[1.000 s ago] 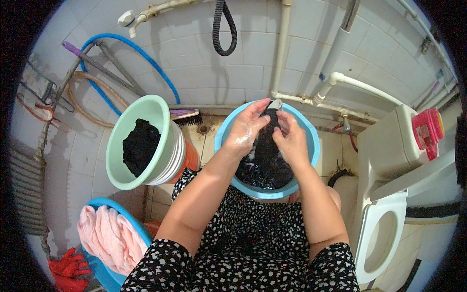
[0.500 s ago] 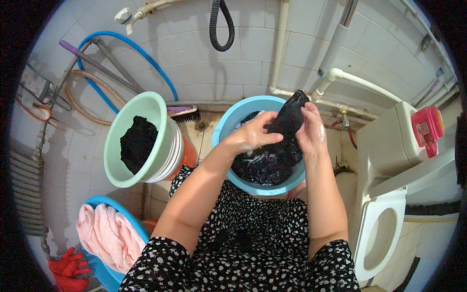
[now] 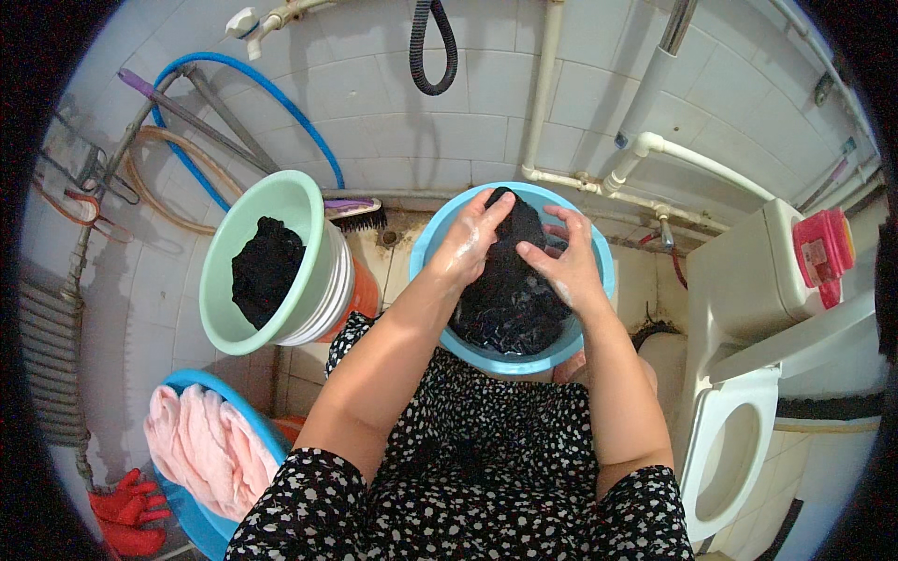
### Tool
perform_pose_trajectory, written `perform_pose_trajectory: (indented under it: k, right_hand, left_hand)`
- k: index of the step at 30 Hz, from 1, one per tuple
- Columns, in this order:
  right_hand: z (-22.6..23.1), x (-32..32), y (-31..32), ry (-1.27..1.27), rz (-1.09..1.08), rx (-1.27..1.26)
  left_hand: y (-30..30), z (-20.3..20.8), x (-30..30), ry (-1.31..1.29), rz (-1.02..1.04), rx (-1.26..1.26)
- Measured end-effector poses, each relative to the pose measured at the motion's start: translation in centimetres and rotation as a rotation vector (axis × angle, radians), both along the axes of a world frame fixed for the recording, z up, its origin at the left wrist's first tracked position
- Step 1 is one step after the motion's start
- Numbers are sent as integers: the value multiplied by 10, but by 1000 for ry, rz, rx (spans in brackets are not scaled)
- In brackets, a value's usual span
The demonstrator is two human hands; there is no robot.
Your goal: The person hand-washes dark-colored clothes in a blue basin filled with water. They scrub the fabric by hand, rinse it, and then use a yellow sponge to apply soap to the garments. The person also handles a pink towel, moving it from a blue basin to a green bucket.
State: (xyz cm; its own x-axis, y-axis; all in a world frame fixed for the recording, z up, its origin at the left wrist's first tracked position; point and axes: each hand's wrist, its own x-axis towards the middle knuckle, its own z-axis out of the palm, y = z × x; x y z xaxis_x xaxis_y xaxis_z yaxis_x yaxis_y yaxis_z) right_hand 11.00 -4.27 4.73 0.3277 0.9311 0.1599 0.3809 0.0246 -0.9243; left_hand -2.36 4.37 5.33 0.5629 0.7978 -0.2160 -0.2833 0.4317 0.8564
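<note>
A wet black cloth rises from a light blue basin in front of me; its lower part merges with the dark, soapy laundry inside, so I cannot tell its full shape. My left hand grips the upper left edge of that cloth, with suds on the skin. At the cloth's right side, my right hand has its fingers spread, and the thumb tip is at or just touching the fabric. Whether its fingertips press anything behind the cloth is hidden.
A pale green basin with black cloth sits tilted on a bucket to the left. Nearer, a blue tub holds pink fabric. Red gloves lie beside it. A toilet stands right; a brush lies behind.
The black cloth has moved left and lower over the basin. My left hand has shifted up onto its edge, while my right hand has come down and left with its fingers spreading.
</note>
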Motion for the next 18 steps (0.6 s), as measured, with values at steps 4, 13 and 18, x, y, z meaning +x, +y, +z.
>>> perform_pose_trajectory:
  k: [4,13,18]
  right_hand:
    - [0,-7,-1,-46,24,44]
    - [-2,0,0,-87,-102,-13]
    - [0,1,2,-243,-133,-18]
  left_hand:
    - [0,-5,2,-37,21,-25]
    - [5,-5,-8,166,-235,225]
    - [1,-5,-6,184,-102,198]
